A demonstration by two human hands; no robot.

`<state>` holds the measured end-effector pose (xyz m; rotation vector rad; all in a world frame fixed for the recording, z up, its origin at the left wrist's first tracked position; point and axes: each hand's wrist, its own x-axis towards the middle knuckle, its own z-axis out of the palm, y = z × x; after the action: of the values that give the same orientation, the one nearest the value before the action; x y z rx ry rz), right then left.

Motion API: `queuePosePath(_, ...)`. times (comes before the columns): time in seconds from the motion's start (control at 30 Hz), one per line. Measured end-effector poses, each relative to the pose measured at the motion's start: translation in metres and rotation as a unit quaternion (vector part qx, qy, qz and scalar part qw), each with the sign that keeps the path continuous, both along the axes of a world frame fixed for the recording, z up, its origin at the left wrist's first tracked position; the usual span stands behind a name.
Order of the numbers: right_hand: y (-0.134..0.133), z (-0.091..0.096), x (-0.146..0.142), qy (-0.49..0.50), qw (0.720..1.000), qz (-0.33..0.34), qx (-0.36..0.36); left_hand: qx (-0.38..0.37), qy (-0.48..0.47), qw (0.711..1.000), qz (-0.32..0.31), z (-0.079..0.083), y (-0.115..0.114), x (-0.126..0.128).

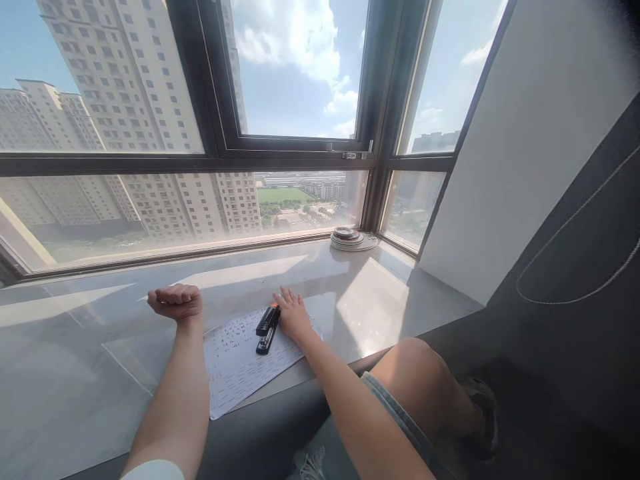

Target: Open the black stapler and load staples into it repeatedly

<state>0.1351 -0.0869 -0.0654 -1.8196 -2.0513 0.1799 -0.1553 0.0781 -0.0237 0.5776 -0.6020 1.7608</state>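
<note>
A black stapler with a small orange part at its far end lies at a slant on printed white sheets. My right hand rests just right of it, fingers spread and flat, over the far right part of the paper. The hand's inner edge is very near the stapler's far end; whether they touch I cannot tell. Off the paper's far left corner, my left hand is closed in a fist above the sill, with nothing showing in it.
The sheets lie on a glossy pale windowsill. At its far right corner is a stack of round plate-like things. Dark window frames rise behind. A knee is at the sill's front edge, and a cord hangs at the right.
</note>
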Motion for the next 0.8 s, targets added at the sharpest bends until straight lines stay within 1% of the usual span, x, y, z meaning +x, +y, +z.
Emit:
queuePosePath(0.07, 0.003, -0.002, 0.005, 0.007, 1.000, -0.008, 0.002, 0.010, 0.002, 1.000, -0.003, 0.000, 0.001, 0.001)
queuePosePath(0.17, 0.007, -0.006, 0.016, 0.012, 0.999, -0.048, -0.005, 0.011, 0.012, 1.000, -0.003, -0.001, 0.003, 0.004)
queuePosePath(0.3, 0.006, -0.011, 0.041, 0.000, 0.996, -0.092, -0.014, 0.048, 0.045, 0.997, -0.033, -0.002, 0.004, 0.010)
queuePosePath(0.4, -0.002, -0.013, 0.074, -0.013, 0.994, -0.110, -0.019, 0.054, 0.089, 0.994, -0.041, -0.003, 0.001, 0.018)
queuePosePath(0.47, -0.009, -0.013, 0.101, -0.026, 0.991, -0.126, -0.024, 0.024, 0.120, 0.992, -0.044, -0.004, -0.003, 0.024)
queuePosePath(0.53, -0.016, -0.012, 0.130, -0.040, 0.985, -0.164, -0.033, -0.018, 0.157, 0.986, -0.054, -0.005, -0.008, 0.031)
queuePosePath(0.6, -0.024, -0.011, 0.157, -0.057, 0.976, -0.207, -0.037, -0.056, 0.202, 0.975, -0.071, -0.006, -0.011, 0.038)
queuePosePath(0.67, -0.030, -0.010, 0.178, -0.064, 0.971, -0.223, -0.052, -0.081, 0.250, 0.960, -0.096, -0.006, -0.014, 0.049)
queuePosePath(0.73, -0.035, -0.010, 0.192, -0.060, 0.969, -0.231, -0.065, -0.102, 0.306, 0.938, -0.128, -0.005, -0.019, 0.063)
queuePosePath(0.8, -0.036, -0.009, 0.199, -0.051, 0.967, -0.239, -0.076, -0.121, 0.374, 0.908, -0.147, -0.001, -0.027, 0.084)
